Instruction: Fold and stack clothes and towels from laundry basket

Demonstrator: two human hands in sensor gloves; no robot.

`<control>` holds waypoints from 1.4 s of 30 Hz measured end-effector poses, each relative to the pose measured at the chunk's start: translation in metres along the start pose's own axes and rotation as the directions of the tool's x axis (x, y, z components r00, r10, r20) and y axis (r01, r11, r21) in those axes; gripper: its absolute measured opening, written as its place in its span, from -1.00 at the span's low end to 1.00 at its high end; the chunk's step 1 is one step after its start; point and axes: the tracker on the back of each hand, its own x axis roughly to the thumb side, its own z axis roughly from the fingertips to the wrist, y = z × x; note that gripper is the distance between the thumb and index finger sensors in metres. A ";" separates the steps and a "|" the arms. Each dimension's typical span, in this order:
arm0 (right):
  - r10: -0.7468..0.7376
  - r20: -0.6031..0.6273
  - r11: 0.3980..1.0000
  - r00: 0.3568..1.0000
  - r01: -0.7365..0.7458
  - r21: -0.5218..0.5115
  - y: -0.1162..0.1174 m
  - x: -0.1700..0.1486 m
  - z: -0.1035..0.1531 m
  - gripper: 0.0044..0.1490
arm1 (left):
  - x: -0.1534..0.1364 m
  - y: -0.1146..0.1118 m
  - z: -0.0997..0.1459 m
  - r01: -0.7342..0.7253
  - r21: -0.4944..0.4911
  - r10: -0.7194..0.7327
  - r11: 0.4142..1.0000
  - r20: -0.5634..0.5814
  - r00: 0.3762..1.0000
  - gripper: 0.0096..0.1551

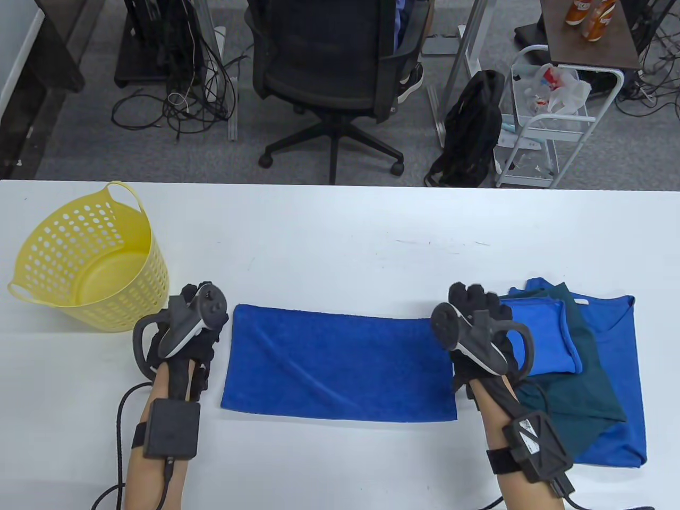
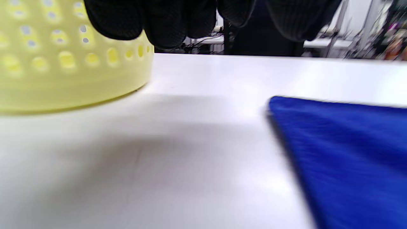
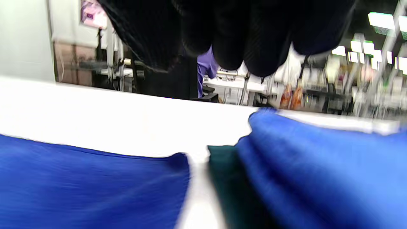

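Observation:
A blue towel (image 1: 340, 361) lies flat as a long rectangle at the table's front middle. My left hand (image 1: 194, 297) hovers just off its left end, fingers loosely curled and holding nothing; the left wrist view shows the fingers (image 2: 165, 22) above bare table, with the towel (image 2: 349, 149) to the right. My right hand (image 1: 470, 297) hovers at the towel's right end, also empty. Its fingers (image 3: 241, 38) hang over the gap between the towel (image 3: 89, 181) and the stack. The yellow laundry basket (image 1: 143, 297) stands at the left and looks empty.
Right of the towel lies a stack: a small folded blue cloth (image 1: 547, 340) on a dark green garment (image 1: 579, 393) on a blue shirt (image 1: 621, 361). Beyond the table's far edge stand an office chair (image 1: 329, 64), a backpack (image 1: 473, 133) and a cart (image 1: 552, 122).

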 end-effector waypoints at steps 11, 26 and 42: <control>0.113 -0.330 0.901 0.937 0.043 0.431 0.074 0.022 -0.008 0.16 | -0.004 -0.011 0.073 0.011 0.129 -0.028 0.992 0.129 0.991 -0.08; 0.008 -0.500 0.920 0.866 0.190 0.344 0.084 0.025 -0.003 -0.52 | -0.018 -0.021 0.072 -0.035 0.194 0.012 0.980 0.117 0.993 -0.13; -0.771 -0.236 0.379 0.592 0.724 0.576 0.080 -0.040 0.010 -0.05 | -0.021 -0.022 0.068 -0.057 0.151 0.038 0.987 0.122 0.992 -0.12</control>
